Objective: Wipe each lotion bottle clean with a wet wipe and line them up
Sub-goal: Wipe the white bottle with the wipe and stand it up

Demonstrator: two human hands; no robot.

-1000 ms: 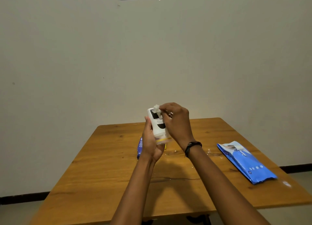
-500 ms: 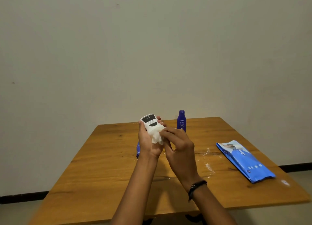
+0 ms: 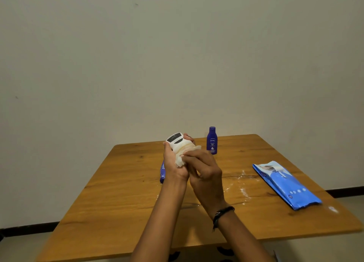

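Three bottles: the smooth, flat-sided white bottle (image 3: 178, 141) is clasped in the left hand (image 3: 173, 166) above table (image 3: 122, 202) centre, the right hand (image 3: 204, 170) clutching a crumpled wipe (image 3: 181, 159) against it. One glossy blue bottle (image 3: 212, 140) stands at twelve o'clock, a second blue bottle (image 3: 162, 173) lies at nine. One crinkly pack (image 3: 285, 185) lies at three. Smeared wood, plain wall (image 3: 98, 65).

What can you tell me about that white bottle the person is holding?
The white bottle looks like plastic, with dark label panels near its upper end. It is held tilted above the table. The left hand grips its lower part, and the right hand holds a crumpled white wet wipe against its side. Its lower end is hidden.
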